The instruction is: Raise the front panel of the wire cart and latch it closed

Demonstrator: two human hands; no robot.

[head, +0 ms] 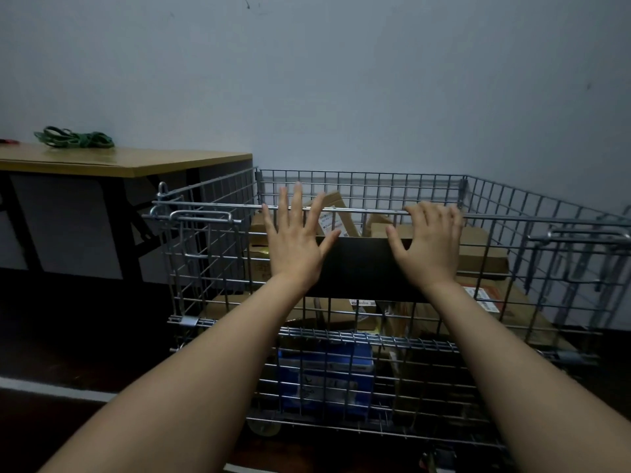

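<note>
The grey wire cart [532, 213] stands against the wall, full of cardboard boxes. Its front panel [211, 268] is upright, the top rail level with the side walls. My left hand [295, 240] lies flat against the panel near the top rail, fingers spread. My right hand [428, 240] has its fingers curled over the top rail. A wire latch loop [201, 216] sits at the panel's upper left corner, and another latch [580, 233] shows at the right, blurred. Whether either latch is engaged is unclear.
A wooden-topped table [136, 162] stands left of the cart with green bands [75, 138] on it. Cardboard boxes [478, 254], a black box [362, 268] and a blue package [324, 370] fill the cart. A blue-grey wall is behind; the floor is dark.
</note>
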